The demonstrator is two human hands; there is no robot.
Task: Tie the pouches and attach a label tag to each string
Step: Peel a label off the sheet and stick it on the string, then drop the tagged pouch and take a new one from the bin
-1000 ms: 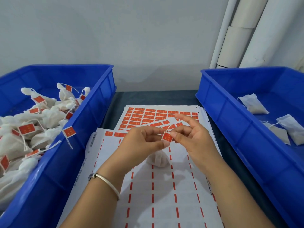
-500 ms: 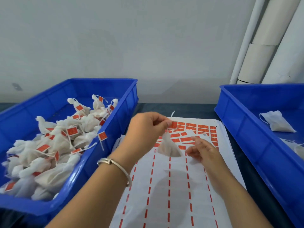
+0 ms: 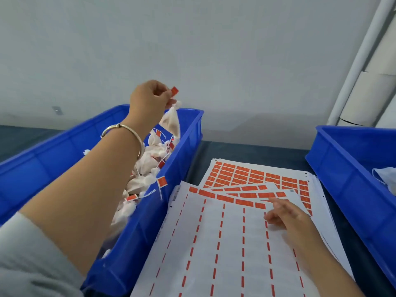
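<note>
Left hand [image 3: 150, 99] is pinching the red label tag [image 3: 174, 91] in its grip, the tied pouch [image 3: 171, 123] dangling above the left blue bin [image 3: 188, 133] of tagged pouches. Right hand [image 3: 287, 215], fingers loosely spread, is resting on the label sheets [image 3: 214, 243] on the desk [image 3: 246, 151].

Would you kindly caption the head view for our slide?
Left hand holds a tagged pouch over the left bin; right hand rests on label sheets.
</note>
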